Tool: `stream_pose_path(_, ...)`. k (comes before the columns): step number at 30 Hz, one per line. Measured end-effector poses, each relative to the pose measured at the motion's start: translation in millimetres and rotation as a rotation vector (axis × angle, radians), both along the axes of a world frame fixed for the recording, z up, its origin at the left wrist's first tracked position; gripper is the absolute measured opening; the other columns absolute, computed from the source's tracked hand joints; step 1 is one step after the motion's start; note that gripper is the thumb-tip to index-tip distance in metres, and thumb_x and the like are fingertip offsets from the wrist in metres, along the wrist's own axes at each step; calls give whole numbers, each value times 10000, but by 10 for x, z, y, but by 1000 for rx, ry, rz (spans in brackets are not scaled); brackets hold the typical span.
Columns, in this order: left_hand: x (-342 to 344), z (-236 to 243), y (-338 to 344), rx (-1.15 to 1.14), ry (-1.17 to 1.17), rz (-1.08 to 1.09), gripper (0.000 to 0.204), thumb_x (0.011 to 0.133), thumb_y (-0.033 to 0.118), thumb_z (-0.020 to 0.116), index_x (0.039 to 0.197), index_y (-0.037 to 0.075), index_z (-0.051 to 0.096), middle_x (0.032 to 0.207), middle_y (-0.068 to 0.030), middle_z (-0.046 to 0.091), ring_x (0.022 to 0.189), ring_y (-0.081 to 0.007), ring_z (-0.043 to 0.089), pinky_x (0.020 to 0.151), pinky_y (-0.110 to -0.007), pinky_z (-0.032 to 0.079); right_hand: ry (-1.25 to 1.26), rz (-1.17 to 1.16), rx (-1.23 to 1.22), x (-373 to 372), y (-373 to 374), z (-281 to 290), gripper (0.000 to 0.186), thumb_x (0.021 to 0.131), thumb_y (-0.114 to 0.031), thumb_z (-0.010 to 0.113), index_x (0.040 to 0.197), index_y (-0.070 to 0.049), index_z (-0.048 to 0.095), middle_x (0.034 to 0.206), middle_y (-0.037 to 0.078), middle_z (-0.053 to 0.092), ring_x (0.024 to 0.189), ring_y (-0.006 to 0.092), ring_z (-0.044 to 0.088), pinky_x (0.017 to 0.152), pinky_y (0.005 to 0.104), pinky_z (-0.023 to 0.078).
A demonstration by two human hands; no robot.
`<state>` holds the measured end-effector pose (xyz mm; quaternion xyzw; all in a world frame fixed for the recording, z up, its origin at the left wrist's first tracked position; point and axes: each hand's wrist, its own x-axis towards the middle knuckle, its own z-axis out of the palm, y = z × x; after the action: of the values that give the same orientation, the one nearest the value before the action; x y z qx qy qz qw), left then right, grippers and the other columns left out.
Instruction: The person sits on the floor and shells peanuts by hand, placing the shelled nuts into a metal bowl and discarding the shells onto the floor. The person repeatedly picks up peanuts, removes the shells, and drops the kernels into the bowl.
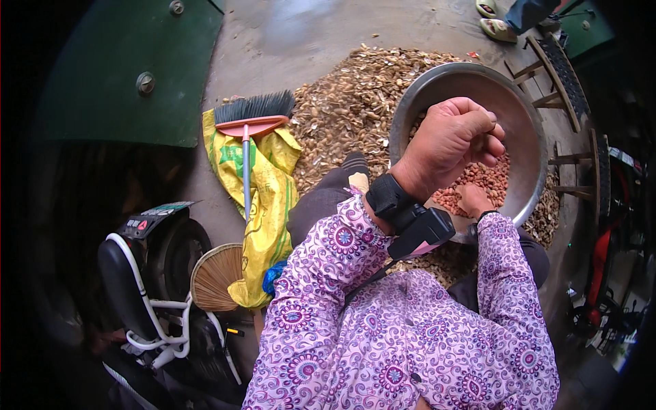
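Observation:
Over the wide metal basin (523, 116) my left hand (456, 140) is raised, its fingers curled and the thumb pressed against the index finger. Whatever it may hold is hidden. Reddish shelled peanuts (497, 179) cover the basin's bottom. Lower inside, my right hand (475, 199) rests among the peanuts with its fingers bent; their tips are not visible. A black strapped device (393, 198) sits on my left wrist. Behind and left of the basin a large heap of peanut shells (348, 96) spreads over the floor, with more shells at the basin's right and near side.
A broom (251, 125) lies on a yellow woven sack (266, 212), beside a straw fan (217, 277). At left stand a white-framed vehicle (167, 328) and a green cabinet (130, 75). Wooden stools (557, 78) stand right, near another person's shoe (499, 30).

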<state>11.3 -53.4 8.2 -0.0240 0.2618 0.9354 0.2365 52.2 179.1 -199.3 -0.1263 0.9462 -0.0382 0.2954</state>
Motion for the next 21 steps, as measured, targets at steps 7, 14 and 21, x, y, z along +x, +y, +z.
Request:
stream_pose_path(7, 17, 14, -93, -37, 23, 30, 70, 790, 75, 529, 771, 16, 496, 706, -91, 582, 529, -117, 567, 438, -241, 484, 0, 84, 158, 37, 51, -270, 203, 734, -100, 449, 851, -47, 605, 854, 179, 593, 854, 323, 561, 748, 403, 433)
stream_pose_path(14, -27, 29, 22, -191, 75, -29, 85, 819, 119, 508, 793, 39, 511, 748, -75, 585, 577, -105, 532, 523, -216, 445, 18, -214, -235, -78, 274, -117, 197, 722, -148, 499, 746, 17, 605, 822, 212, 599, 765, 331, 590, 696, 408, 454)
stream_pose_path(21, -74, -84, 290, -459, 204, -69, 117, 784, 132, 555, 813, 19, 547, 705, -36, 564, 556, -82, 498, 493, -195, 404, -287, -803, -1238, -375, 31, 1283, 156, 835, -151, 512, 935, -35, 541, 794, 12, 556, 636, 93, 548, 582, 209, 464)
